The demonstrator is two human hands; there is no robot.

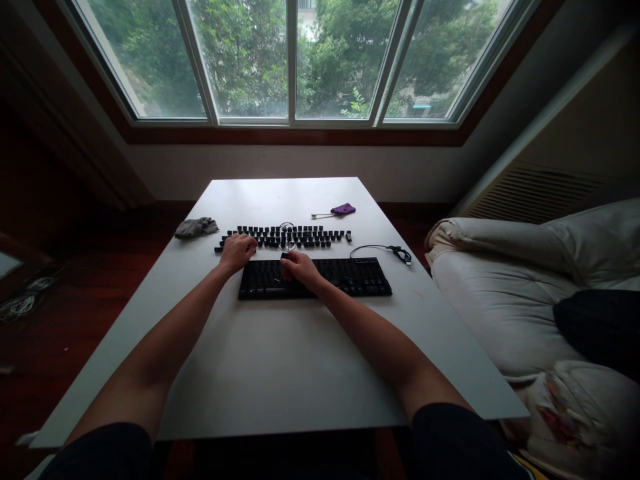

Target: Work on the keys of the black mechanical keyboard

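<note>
Just beyond the long black rectangular keyboard [345, 275], small loose black plastic keycaps [310, 237] stand in spread-out rows, reaching past its left end. I have both bare hands at work around the keyboard, which lies across the smooth white counter [250, 373] before me. My right hand [300, 268] is over the keyboard, left of its middle, thumb and fingers pinched together on a small dark piece [285, 255]; its exact shape is too small to make out. My left hand [239, 252] is just past the keyboard's far left corner, fingers curled down at the near left part of the rows; I cannot tell whether they grip a keycap.

From the keyboard's far edge, toward the right, a thin black cable [370, 247] runs to a bundled loop and plug beside its right end. Farther beyond the keyboard, on the right side, lies a crumpled purple cloth [343, 209] with thin white-tipped sticks [323, 215] pointing left from it. Well beyond the keyboard's left end, a rumpled grey cloth [196, 228] rests near the counter's left edge.
</note>
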